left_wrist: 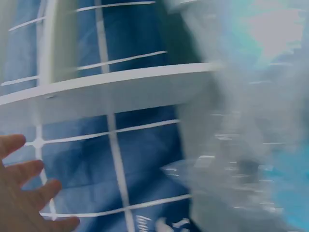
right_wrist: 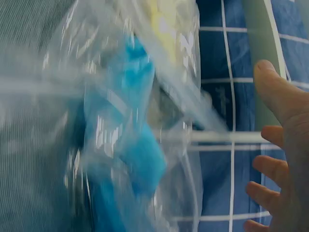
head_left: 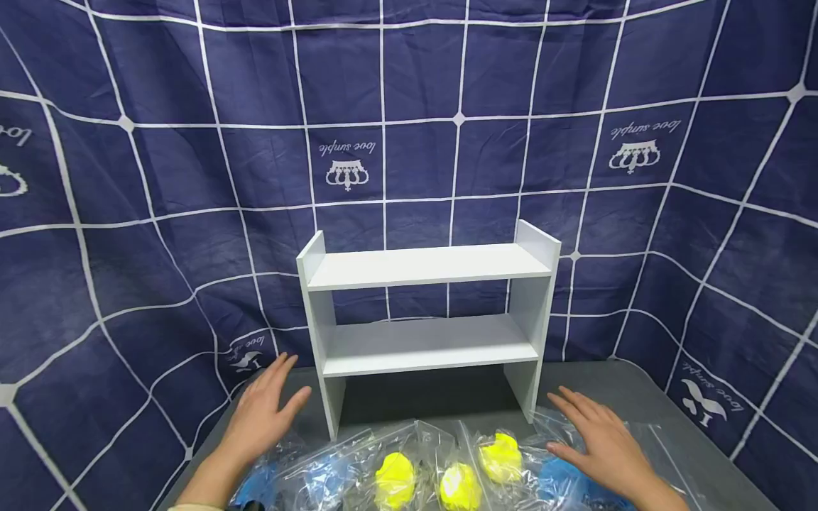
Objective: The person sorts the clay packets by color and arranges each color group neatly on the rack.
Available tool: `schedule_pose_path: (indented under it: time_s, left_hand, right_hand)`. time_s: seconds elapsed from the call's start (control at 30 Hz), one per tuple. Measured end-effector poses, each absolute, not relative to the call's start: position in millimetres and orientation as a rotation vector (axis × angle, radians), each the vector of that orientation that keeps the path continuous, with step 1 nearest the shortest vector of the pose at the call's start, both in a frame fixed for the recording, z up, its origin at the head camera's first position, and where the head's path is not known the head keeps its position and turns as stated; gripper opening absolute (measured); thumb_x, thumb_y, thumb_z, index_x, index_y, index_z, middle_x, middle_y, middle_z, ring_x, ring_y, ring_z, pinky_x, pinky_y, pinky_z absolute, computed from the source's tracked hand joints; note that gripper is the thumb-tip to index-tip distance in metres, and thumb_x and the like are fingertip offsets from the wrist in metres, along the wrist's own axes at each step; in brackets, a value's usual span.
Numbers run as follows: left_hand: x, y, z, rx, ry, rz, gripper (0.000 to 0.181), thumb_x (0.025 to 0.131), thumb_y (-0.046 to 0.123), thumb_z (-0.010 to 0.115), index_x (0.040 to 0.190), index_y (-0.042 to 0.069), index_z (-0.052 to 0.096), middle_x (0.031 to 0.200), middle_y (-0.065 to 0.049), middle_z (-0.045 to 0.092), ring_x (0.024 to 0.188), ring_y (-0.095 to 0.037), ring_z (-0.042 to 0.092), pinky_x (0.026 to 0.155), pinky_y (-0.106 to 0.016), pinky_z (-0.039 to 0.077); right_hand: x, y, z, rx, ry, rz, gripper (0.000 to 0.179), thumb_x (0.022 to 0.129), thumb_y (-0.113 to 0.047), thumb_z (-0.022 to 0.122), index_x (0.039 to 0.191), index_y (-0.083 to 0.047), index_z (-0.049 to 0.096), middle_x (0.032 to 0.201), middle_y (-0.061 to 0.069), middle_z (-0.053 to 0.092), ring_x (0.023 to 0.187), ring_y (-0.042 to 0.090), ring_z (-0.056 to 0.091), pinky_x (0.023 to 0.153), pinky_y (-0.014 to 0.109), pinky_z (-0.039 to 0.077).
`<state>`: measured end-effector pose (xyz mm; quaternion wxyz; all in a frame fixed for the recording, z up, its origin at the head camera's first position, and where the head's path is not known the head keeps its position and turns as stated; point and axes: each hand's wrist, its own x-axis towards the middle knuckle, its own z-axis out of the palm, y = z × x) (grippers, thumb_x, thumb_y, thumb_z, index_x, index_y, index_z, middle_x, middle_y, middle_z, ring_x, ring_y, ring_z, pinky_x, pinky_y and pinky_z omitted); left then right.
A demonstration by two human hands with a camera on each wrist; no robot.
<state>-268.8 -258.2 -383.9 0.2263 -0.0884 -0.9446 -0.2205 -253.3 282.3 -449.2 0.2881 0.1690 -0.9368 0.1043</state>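
Note:
My left hand [head_left: 260, 417] hovers at the left of the table, fingers extended and thumb apart, holding nothing. At the right, my right hand [head_left: 597, 443] is likewise spread and holds nothing, overlapping the clear bags in the head view. Between and below the hands lie clear plastic bags with yellow lumps [head_left: 395, 481] in the middle. Bags with blue contents [head_left: 327, 479] lie toward the left, and more blue contents [right_wrist: 120, 111] show near the right hand. Behind them stands a white two-tier shelf [head_left: 428, 266], both boards bare.
A grey tabletop [head_left: 422, 394] runs under the shelf and bags. Dark blue cloth [head_left: 415, 163] with white grid lines hangs behind and along both sides. A dark object [head_left: 253, 505] shows by the left wrist at the bottom edge.

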Motion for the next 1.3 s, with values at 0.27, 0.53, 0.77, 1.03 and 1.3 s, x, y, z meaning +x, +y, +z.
schedule_pose_path:
  time_s: [0.27, 0.53, 0.77, 1.03, 1.3]
  left_hand:
    - [-289.7, -251.6, -305.3, -0.367, -2.343, -1.159, 0.066, 0.107, 0.036, 0.042, 0.161, 0.017, 0.009, 0.166, -0.021, 0.013, 0.149, -0.048, 0.024, 0.113, -0.069, 0.025]
    - [-321.7, -224.2, -244.4, -0.502, -2.091, -1.463, 0.062, 0.108, 0.040, 0.029, 0.162, 0.021, 0.004, 0.170, -0.002, 0.002, 0.156, -0.032, 0.011, 0.125, -0.056, 0.011]
    - [-351.2, -200.9, -228.9, -0.488, -1.997, -1.626, 0.055, 0.108, 0.041, 0.020, 0.160, 0.022, 0.021, 0.168, 0.001, 0.016, 0.156, -0.020, 0.010, 0.127, -0.044, 0.006]
    - [-367.2, -193.7, -235.1, -0.446, -1.931, -1.493, 0.052, 0.110, 0.041, 0.023, 0.134, 0.006, 0.053, 0.159, 0.003, 0.041, 0.153, -0.015, 0.025, 0.126, -0.041, 0.013]
    - [-378.5, -192.6, -247.9, -0.532, -1.786, -1.374, 0.051, 0.110, 0.041, 0.022, 0.115, 0.000, 0.053, 0.148, -0.009, 0.052, 0.148, -0.020, 0.036, 0.123, -0.041, 0.020]
  right_hand:
    - [-253.2, 253.4, -463.9, 0.763, -2.557, 0.382, 0.082, 0.076, -0.064, 0.074, 0.145, -0.024, 0.052, 0.148, 0.012, 0.053, 0.126, 0.040, 0.057, 0.091, 0.066, 0.046]
    - [-259.4, 239.1, -474.5, 0.941, -2.653, 0.474, 0.097, 0.069, -0.074, 0.070, 0.148, -0.022, 0.048, 0.151, 0.016, 0.048, 0.126, 0.048, 0.054, 0.091, 0.071, 0.045]
    - [-266.2, 233.8, -474.3, 1.011, -2.801, 0.599, 0.098, 0.070, -0.068, 0.075, 0.148, -0.015, 0.047, 0.153, 0.026, 0.042, 0.130, 0.058, 0.045, 0.098, 0.081, 0.028]
    - [-275.8, 234.4, -477.4, 1.013, -2.840, 0.502, 0.091, 0.068, -0.071, 0.074, 0.145, -0.027, 0.052, 0.148, 0.019, 0.052, 0.123, 0.043, 0.060, 0.100, 0.082, 0.024]
    - [-278.0, 230.2, -490.1, 0.972, -2.769, 0.452, 0.082, 0.069, -0.066, 0.076, 0.141, -0.033, 0.055, 0.135, 0.009, 0.063, 0.121, 0.037, 0.060, 0.098, 0.080, 0.027]
